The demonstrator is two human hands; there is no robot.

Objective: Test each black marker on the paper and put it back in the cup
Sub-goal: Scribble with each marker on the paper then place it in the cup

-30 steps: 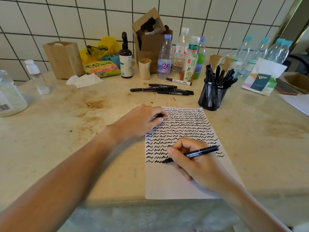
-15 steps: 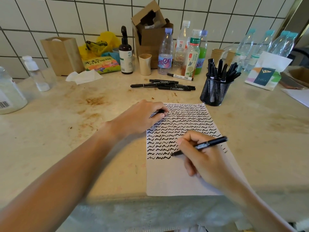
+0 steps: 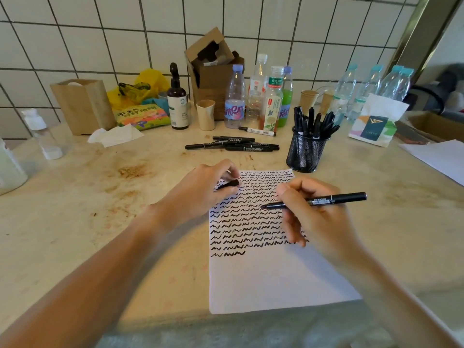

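A white sheet of paper [image 3: 271,280] lies in front of me, its upper half covered in rows of black squiggles. My right hand [image 3: 319,217] grips an uncapped black marker [image 3: 334,199], held nearly level above the paper with its tip pointing left. My left hand [image 3: 200,189] rests at the paper's top left corner and pinches the marker's black cap [image 3: 229,184]. A black mesh cup [image 3: 305,153] holding several black markers stands just beyond the paper's top right corner. Several more black markers [image 3: 233,145] lie loose on the counter behind the paper.
Bottles [image 3: 272,106], a brown pump bottle [image 3: 177,106], a small paper cup [image 3: 206,114] and a cardboard box [image 3: 213,74] line the tiled back wall. A wooden holder [image 3: 82,106] and crumpled tissue [image 3: 115,135] sit at back left. A tissue pack [image 3: 376,121] and another sheet [image 3: 439,156] lie to the right.
My right hand has lifted the marker off the bottom row of squiggles and carried it up toward the middle of the paper. My left hand now shows the cap between its fingers.
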